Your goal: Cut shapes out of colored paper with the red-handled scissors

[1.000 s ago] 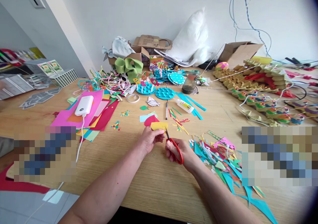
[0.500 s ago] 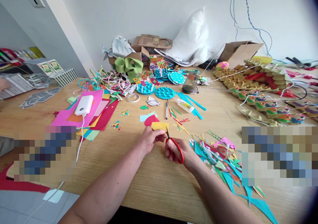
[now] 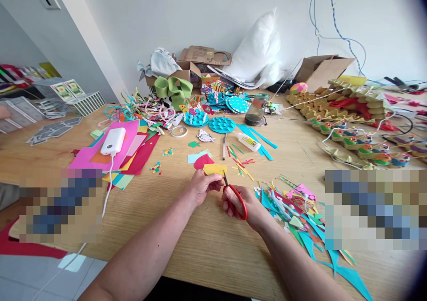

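Note:
Between the thumb and fingers of my left hand (image 3: 204,187) is a piece of yellow paper (image 3: 213,169). My right hand (image 3: 242,203) grips red-handled scissors (image 3: 240,198), their blades at the right edge of the yellow paper. Just beyond the paper lie a red paper piece (image 3: 203,161) and a light blue paper piece (image 3: 197,156). Farther off are a green paper fish (image 3: 194,144), a white fish cutout (image 3: 206,136), a pen (image 3: 223,148) and a glue bottle (image 3: 249,142). Thin coloured paper strips (image 3: 242,164) lie right of the pen.
Paper scraps (image 3: 296,216) pile up on the right. Coloured sheets (image 3: 90,152) with a white power bank (image 3: 113,141) and its cable lie left. Blue paper discs (image 3: 222,125), a glass jar (image 3: 256,109) and egg cartons (image 3: 353,136) stand farther back.

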Tool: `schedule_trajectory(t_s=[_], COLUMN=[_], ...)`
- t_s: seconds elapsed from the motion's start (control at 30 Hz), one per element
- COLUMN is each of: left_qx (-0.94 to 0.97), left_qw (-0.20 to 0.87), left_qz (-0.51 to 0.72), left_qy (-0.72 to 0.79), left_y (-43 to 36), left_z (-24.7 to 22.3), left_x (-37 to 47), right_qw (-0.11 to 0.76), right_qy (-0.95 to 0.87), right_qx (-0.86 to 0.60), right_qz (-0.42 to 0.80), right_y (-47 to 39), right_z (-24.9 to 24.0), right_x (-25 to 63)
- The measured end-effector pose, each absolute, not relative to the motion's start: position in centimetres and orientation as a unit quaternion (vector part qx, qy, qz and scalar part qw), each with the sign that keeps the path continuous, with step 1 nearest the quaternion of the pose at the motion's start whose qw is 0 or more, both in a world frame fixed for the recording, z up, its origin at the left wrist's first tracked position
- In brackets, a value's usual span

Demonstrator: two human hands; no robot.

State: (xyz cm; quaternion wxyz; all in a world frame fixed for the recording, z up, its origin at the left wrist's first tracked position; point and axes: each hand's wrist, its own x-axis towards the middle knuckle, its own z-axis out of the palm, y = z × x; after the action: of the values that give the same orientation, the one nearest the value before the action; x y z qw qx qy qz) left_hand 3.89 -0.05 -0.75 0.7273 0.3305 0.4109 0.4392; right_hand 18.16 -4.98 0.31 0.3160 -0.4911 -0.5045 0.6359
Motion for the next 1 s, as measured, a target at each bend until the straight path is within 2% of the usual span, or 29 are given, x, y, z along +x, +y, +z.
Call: schedule_trajectory(t_s=[1.0], left_qx=[0.334], left_qw=[0.738], left_qz=[0.43], left_qy=[0.398], left_y=[0.18], left_z=[-1.17], left_x=[3.76], right_qw=[0.312], right_qy=[-0.511], right_qx=[-0.494], right_qz=[0.63], right_y=[-4.99], right_z=[0.5], right_x=[18.09])
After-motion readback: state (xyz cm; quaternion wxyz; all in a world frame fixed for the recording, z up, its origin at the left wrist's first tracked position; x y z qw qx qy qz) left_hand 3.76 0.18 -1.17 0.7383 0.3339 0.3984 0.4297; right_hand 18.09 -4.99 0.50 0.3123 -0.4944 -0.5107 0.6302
